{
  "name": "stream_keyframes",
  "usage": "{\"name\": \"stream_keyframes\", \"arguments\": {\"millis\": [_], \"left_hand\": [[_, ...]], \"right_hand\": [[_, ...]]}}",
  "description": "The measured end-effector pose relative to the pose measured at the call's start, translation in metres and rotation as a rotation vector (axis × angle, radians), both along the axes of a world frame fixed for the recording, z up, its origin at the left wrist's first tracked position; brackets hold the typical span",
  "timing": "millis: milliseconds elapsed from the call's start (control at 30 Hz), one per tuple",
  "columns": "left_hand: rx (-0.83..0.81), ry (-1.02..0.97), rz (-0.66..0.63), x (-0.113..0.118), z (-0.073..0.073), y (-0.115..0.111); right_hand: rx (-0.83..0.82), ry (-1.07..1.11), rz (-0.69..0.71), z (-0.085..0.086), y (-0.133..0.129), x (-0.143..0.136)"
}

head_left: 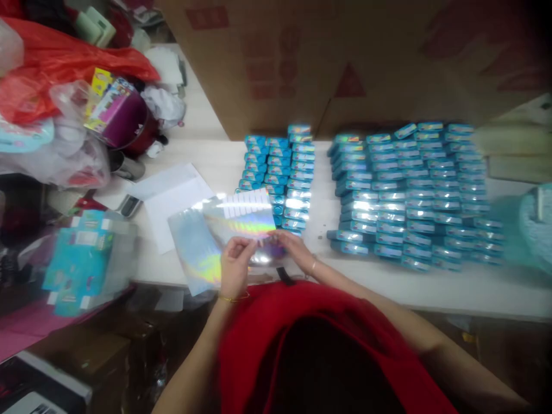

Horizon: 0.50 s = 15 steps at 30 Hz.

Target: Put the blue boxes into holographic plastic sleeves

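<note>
The left hand (235,264) is half curled, the right hand (296,252) looser; blur hides any grip. Both reach over two shiny sheets (241,221) at the table's (457,293) front edge. Two groups of boxes (390,196) flank an open strip.

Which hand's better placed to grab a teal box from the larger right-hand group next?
Probably the right hand: it's nearer those teal boxes; the left hand is farther off, near the holographic sheets.

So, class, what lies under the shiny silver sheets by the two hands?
White paper shows past the upper-left edge of the shiny silver sheets and seems to run beneath them, on the white table. Whatever they fully cover cannot be seen.
</note>
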<state>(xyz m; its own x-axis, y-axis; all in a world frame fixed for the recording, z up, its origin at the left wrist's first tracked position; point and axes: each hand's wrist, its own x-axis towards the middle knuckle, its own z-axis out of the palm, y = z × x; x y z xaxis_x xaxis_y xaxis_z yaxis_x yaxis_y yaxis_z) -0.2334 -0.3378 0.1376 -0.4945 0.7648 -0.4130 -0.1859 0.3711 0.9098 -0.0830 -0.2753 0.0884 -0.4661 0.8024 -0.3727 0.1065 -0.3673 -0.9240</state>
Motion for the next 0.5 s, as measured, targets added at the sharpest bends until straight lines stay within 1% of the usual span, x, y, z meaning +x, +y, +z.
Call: {"name": "stream_keyframes", "arguments": {"millis": [33, 100, 167, 233, 300, 367, 433, 500], "left_hand": [[-0.023, -0.051, -0.027, 0.01, -0.007, -0.002], [-0.069, -0.099, -0.087, 0.029, -0.024, -0.006], [-0.1, -0.084, -0.159, 0.044, -0.042, -0.008], [-0.097, -0.025, -0.215, 0.055, -0.061, -0.007], [-0.083, 0.039, -0.258, 0.061, -0.078, -0.004], [-0.081, 0.109, -0.301, 0.064, -0.092, 0.001], [-0.084, 0.17, -0.336, 0.064, -0.101, 0.004], [-0.085, 0.249, -0.352, 0.063, -0.106, 0.005]], "right_hand": [[-0.019, 0.0, -0.033, 0.003, -0.009, 0.014], [0.001, -0.043, -0.117, 0.004, -0.023, 0.038], [0.06, -0.133, -0.195, -0.001, -0.032, 0.058], [0.129, -0.225, -0.228, -0.012, -0.037, 0.071], [0.19, -0.309, -0.223, -0.025, -0.039, 0.078], [0.236, -0.396, -0.201, -0.038, -0.039, 0.081], [0.267, -0.482, -0.167, -0.048, -0.037, 0.08], [0.284, -0.56, -0.13, -0.053, -0.035, 0.079]]}}
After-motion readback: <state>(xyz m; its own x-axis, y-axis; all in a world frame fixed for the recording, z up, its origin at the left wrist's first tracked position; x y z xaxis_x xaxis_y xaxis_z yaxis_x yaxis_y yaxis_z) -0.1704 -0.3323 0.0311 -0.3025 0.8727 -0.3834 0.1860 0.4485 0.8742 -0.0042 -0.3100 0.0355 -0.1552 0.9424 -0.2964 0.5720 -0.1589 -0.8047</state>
